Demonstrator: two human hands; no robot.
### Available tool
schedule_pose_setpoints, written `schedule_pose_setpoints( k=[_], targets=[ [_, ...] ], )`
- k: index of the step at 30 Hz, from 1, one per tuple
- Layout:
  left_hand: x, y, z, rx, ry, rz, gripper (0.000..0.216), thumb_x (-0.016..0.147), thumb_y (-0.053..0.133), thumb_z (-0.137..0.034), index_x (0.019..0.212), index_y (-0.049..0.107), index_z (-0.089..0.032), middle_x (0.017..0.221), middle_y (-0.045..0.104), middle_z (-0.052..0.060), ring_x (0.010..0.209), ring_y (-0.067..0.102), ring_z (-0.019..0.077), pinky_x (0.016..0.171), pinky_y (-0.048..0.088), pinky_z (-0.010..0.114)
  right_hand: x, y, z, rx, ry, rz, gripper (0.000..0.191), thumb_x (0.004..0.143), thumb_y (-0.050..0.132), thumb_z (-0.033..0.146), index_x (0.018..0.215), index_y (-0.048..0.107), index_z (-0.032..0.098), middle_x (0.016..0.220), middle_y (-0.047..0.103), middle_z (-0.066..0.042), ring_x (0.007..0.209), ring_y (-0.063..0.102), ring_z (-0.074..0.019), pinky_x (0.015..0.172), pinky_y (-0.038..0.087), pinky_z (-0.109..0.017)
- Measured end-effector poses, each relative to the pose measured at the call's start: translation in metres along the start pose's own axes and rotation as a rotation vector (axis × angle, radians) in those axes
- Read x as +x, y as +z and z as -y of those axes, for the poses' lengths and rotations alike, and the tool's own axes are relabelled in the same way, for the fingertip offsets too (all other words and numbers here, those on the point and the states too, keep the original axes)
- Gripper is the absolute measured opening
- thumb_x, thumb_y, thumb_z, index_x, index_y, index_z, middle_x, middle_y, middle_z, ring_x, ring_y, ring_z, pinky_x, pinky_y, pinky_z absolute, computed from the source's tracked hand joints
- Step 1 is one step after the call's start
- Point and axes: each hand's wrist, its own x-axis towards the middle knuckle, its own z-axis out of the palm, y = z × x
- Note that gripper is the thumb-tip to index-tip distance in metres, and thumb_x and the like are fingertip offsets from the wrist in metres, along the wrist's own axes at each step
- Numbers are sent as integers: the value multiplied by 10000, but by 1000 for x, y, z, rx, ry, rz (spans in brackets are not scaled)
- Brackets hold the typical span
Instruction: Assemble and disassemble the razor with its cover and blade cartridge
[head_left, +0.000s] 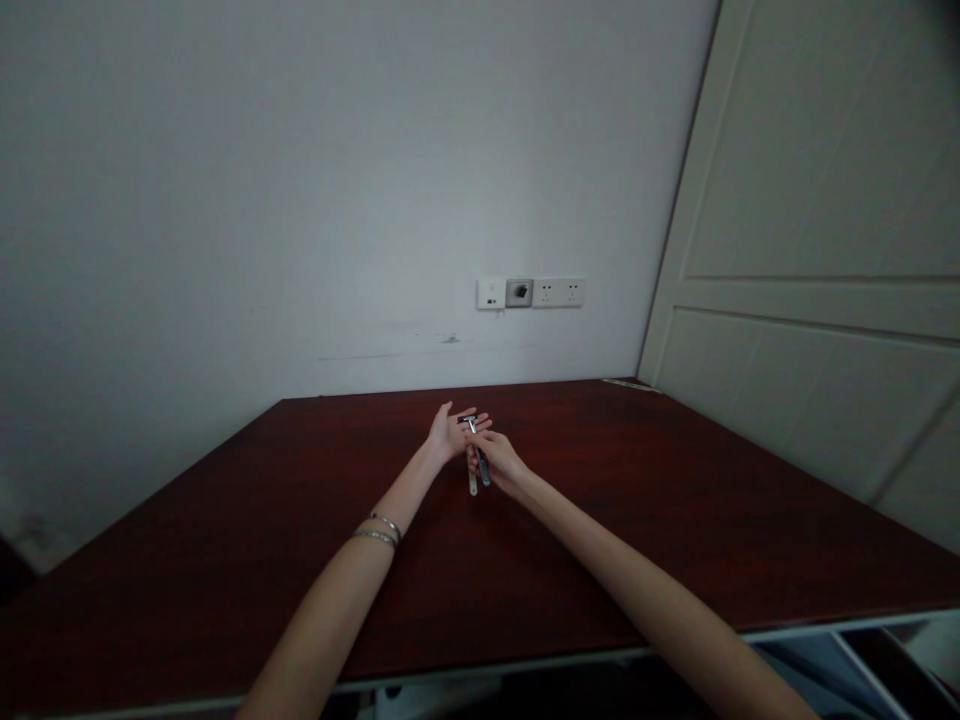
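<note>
Both my arms reach out over a dark red-brown table (225, 560). My right hand (501, 462) is closed round a small razor-like tool (480, 462) with a dark handle and a metal head. My left hand (452, 430) is held beside it with fingers stretched out, its fingertips touching the tool's metal head. A pale slim piece hangs just below the handle, too small to name. Two silver bangles (381, 528) sit on my left wrist.
A white wall rises behind the table, with a row of sockets and switches (531, 292) above the far edge. A pale panelled door (817, 300) stands at the right. The table's front edge (540, 662) runs close to me.
</note>
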Motion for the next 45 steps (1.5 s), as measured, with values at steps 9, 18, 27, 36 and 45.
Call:
schedule_pose_setpoints(
  k=[9, 18, 27, 36, 45],
  targets=[
    [-2, -5, 5, -57, -32, 97, 514, 878, 258, -471, 1115, 446, -56, 1125, 555, 263, 990, 600, 320, 734, 497, 420, -5, 1, 3, 103, 138, 21, 329, 828, 500, 436, 671, 481, 148, 435, 435, 55, 324, 321, -33, 305, 282, -144],
    [-5, 1, 12, -76, -47, 76, 559, 886, 231, -461, 1167, 436, -23, 1106, 567, 275, 974, 609, 313, 749, 499, 417, -3, 0, -2, 48, 228, -19, 396, 848, 442, 504, 648, 430, 162, 413, 364, 80, 290, 259, -14, 266, 177, -110],
    [-19, 18, 14, -93, -17, 12, 551, 897, 233, -418, 1159, 462, 9, 1029, 598, 270, 908, 634, 296, 682, 525, 375, -3, 2, 0, -24, 230, -98, 390, 871, 417, 472, 627, 404, 168, 383, 345, 87, 272, 239, -9, 261, 162, -103],
    [-15, 15, 17, -110, 2, 14, 588, 897, 237, -409, 1211, 423, 52, 1086, 569, 297, 907, 636, 282, 720, 524, 353, -2, 1, -1, -69, 217, -109, 391, 860, 431, 475, 629, 428, 159, 383, 342, 90, 271, 241, -9, 255, 163, -104],
    [-9, 10, 17, -45, -5, 32, 582, 902, 207, -423, 1180, 454, 25, 1012, 619, 257, 906, 635, 262, 753, 508, 346, -3, 1, -2, -87, 177, -113, 384, 830, 480, 469, 606, 442, 159, 382, 350, 83, 272, 245, -11, 251, 168, -112]
  ],
)
